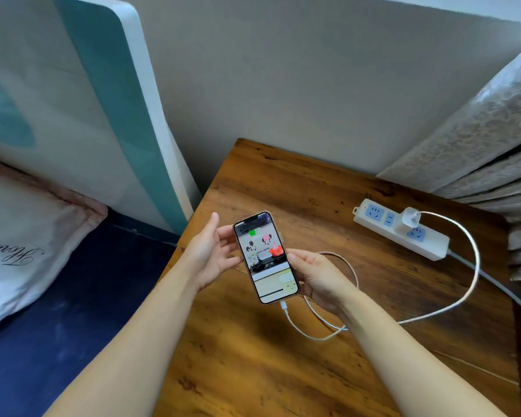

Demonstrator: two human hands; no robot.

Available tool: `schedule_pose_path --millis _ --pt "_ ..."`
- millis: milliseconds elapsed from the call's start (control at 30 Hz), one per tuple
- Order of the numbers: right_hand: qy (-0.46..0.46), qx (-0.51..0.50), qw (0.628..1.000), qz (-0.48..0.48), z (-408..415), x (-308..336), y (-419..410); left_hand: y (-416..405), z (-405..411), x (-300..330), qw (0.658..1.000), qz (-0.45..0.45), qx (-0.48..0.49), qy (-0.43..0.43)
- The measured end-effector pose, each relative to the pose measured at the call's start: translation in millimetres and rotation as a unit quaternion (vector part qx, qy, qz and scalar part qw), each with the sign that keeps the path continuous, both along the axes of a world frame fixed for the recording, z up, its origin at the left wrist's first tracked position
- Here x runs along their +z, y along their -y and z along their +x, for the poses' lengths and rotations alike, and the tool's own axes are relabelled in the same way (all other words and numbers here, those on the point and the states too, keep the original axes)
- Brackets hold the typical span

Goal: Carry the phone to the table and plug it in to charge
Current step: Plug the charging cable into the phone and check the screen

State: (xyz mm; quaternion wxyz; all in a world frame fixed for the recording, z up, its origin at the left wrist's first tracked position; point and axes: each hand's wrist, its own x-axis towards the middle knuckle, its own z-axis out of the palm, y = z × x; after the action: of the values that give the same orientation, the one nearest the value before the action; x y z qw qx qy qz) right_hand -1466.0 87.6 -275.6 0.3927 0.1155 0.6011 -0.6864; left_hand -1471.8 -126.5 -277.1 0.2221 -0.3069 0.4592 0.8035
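The phone is held above the wooden table, screen lit and facing up, with a green charging icon near its top. My left hand supports its left edge with fingers spread. My right hand grips its lower right edge. A white cable is plugged into the phone's bottom end and loops across the table to a white charger. The charger sits in a white power strip at the table's back right.
A bed with a dark blue sheet and a pale pillow lies left of the table. A padded headboard leans on the wall. A grey patterned curtain hangs at the right, over the table's far corner.
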Motion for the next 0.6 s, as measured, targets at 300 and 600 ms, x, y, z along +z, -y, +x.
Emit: schedule_pose_path --millis 300,600 --pt "0.043 -0.031 0.996 0.07 -12 -57 71 50 -8 -47 0.989 -0.137 0.003 0.059" --pt "0.013 -0.023 0.986 0.164 -23 -68 72 52 -15 -55 0.965 -0.252 -0.059 0.054"
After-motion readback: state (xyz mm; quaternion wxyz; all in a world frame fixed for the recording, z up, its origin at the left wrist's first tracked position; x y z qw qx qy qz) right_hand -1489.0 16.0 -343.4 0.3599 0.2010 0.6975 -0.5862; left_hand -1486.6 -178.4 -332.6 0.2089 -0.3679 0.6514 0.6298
